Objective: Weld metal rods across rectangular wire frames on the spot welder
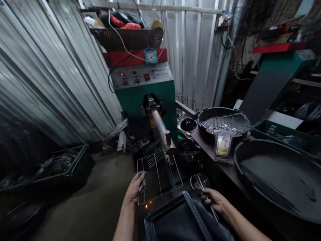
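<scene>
Evidently, a corrugated metal wall is standing far beyond the fingers of both hands, and in front of it a green machine, which looks like a spot welder, is facing the person with a red lamp glowing. To the right of the right fingers, a wide round pan is holding some dark strips. Between the two forearms, a stack of bent-wire frames is resting on a dark covering, nearer to the body than the fingers.

Ahead of this stack, the left hand is pinching the left side of a wire grid between thumb and fingers. The grid is reaching rightward from these fingers, under the electrode arm; whether it is touching the tip, I cannot tell. The right hand is closing its fingers around a few thin rods. Small sparks are glowing just below the left fingers.

So the step in hand seems to be welding cross-wires to the grid. The next move is probably calling for a steady left pinch and one rod well separated by the right fingers.
</scene>
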Demonstrator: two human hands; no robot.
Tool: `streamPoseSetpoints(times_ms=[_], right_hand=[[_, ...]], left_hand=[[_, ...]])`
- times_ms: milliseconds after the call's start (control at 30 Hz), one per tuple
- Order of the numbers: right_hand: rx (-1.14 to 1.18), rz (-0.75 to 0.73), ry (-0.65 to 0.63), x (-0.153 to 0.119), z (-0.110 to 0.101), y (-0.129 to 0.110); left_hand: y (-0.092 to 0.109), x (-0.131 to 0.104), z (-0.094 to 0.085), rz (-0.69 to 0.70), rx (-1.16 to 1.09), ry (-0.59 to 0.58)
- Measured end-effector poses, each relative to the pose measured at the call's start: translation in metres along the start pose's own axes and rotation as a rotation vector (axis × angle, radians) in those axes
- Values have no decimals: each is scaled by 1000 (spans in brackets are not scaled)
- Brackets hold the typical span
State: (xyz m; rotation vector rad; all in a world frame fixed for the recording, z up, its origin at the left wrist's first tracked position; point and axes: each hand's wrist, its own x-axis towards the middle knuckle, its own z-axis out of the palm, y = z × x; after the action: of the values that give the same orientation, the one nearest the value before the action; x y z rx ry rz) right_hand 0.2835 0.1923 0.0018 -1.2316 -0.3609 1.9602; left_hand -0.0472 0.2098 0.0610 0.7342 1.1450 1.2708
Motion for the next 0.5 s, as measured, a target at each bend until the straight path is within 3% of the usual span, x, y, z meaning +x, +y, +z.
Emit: streamPoseSetpoints(times_ms=[267,500], right_hand=[[122,28,-25,1,-13,15],[159,-7,-5,3,-13,22]], left_hand=[[-15,-20,-19,-101,54,-20],[-11,-16,-3,-108,39,-98]])
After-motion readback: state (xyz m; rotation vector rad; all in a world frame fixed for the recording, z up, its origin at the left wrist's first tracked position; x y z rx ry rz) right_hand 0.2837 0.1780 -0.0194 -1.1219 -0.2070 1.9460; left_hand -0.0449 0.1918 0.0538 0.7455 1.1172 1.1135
